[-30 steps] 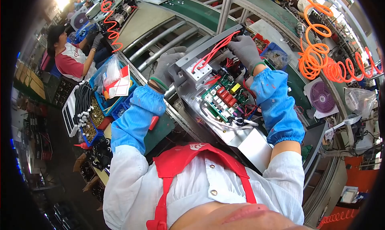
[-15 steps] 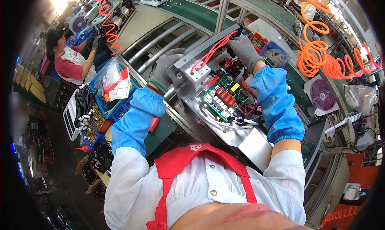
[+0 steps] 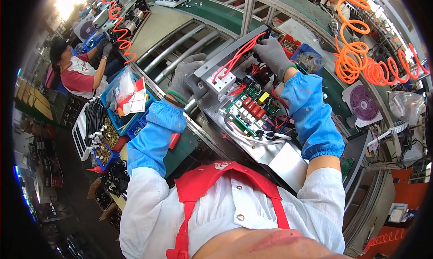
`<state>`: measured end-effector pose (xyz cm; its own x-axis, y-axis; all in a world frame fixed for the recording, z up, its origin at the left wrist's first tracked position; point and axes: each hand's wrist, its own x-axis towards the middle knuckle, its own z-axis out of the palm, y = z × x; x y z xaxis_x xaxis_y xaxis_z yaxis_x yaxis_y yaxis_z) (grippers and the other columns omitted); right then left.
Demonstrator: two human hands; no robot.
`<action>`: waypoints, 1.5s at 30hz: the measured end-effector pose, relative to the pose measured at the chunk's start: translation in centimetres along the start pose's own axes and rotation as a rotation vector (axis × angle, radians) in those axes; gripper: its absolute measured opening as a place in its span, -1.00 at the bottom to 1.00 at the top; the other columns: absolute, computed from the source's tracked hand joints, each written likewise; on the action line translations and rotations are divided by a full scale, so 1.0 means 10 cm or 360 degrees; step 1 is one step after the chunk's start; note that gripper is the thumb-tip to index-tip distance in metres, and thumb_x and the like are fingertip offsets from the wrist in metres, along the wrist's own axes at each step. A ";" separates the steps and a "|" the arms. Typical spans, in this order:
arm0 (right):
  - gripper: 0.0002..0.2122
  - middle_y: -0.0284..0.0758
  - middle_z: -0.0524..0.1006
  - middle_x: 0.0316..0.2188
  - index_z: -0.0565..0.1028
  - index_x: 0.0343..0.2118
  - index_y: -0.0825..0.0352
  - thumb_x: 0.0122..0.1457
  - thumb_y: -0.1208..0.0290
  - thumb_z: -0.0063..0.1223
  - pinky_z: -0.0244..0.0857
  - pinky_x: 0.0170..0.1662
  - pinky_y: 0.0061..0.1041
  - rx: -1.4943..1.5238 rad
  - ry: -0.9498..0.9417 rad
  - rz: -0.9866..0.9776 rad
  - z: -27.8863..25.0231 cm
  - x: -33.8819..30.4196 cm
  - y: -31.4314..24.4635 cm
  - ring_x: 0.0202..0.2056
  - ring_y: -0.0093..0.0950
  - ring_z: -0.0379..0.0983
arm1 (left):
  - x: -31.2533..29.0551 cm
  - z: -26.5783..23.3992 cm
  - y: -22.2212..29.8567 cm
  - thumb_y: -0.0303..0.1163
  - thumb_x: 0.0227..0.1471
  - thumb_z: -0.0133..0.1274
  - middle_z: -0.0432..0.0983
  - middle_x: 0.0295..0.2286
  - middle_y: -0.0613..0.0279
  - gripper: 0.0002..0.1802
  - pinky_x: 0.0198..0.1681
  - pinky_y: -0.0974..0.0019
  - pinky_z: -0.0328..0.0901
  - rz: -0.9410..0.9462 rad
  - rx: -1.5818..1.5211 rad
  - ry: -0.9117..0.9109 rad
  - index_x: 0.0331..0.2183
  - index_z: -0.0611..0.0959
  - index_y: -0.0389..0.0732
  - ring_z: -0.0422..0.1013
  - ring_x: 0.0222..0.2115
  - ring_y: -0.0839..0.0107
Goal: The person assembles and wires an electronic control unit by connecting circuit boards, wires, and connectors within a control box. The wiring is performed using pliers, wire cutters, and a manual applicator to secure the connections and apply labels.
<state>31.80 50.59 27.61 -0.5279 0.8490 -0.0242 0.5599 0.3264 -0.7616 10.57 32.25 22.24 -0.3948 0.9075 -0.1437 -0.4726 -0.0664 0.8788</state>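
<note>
A grey metal case (image 3: 252, 147) lies open in front of me, tilted across the rollers. Inside it is a green circuit board (image 3: 243, 117) with red and white parts. Along its far side stands a dark grey panel (image 3: 215, 60), and red wires (image 3: 243, 50) run along that panel from a white block (image 3: 221, 82). My left hand (image 3: 182, 80), in a grey glove, is closed round the panel's left end, some fingers hidden behind it. My right hand (image 3: 273, 56), also gloved, has its fingers bent over the right end beside the wires; its fingertips are partly hidden.
Left stand blue bins (image 3: 107, 156) of brass-coloured fittings and a bundle of black cables (image 3: 94, 117). Metal rollers (image 3: 180, 47) run beyond the case. At right are a red bin (image 3: 288, 44), coiled orange air hoses (image 3: 352, 62) and a purple fan (image 3: 363, 103). A co-worker (image 3: 81, 69) sits far left.
Both hands keep their places on the case, which shifts very slightly left in the picture. Another person at the upper right shows a little more.
</note>
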 end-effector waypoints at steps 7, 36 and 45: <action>-0.73 -0.20 0.56 -0.50 0.55 -0.37 0.47 0.02 0.30 0.09 0.33 -0.42 -0.51 -0.0732 -0.0001 -0.1205 -0.01 0.13 0.24 -0.47 -0.46 0.50 | 0.01 -0.01 0.00 -0.51 0.02 0.04 0.52 -0.30 0.10 -0.63 -0.36 0.33 0.47 -0.0017 0.0003 -0.0039 -0.08 0.49 -0.33 0.51 -0.37 0.35; -0.69 -0.19 0.60 -0.40 0.61 -0.30 0.27 0.01 0.13 0.10 0.35 -0.21 -0.34 0.0147 -0.0167 0.0011 -0.01 -0.02 0.05 -0.28 -0.24 0.55 | -0.01 0.01 0.01 -0.53 0.01 0.04 0.52 -0.27 0.06 -0.61 -0.30 0.31 0.47 -0.0025 0.0012 -0.0062 -0.06 0.47 -0.34 0.51 -0.34 0.33; -0.73 -0.21 0.58 -0.49 0.57 -0.33 0.45 0.13 0.28 0.06 0.40 -0.37 -0.50 0.0037 -0.0149 -0.0256 0.00 0.06 0.12 -0.48 -0.46 0.54 | -0.02 -0.01 0.00 -0.51 0.02 0.04 0.51 -0.28 0.06 -0.61 -0.29 0.31 0.47 -0.0004 -0.0021 -0.0095 -0.06 0.47 -0.33 0.51 -0.34 0.32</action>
<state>32.18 51.48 26.71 -0.6671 0.7439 0.0397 0.4490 0.4440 -0.7754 10.59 32.05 22.28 -0.3459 0.9308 -0.1183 -0.4840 -0.0690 0.8723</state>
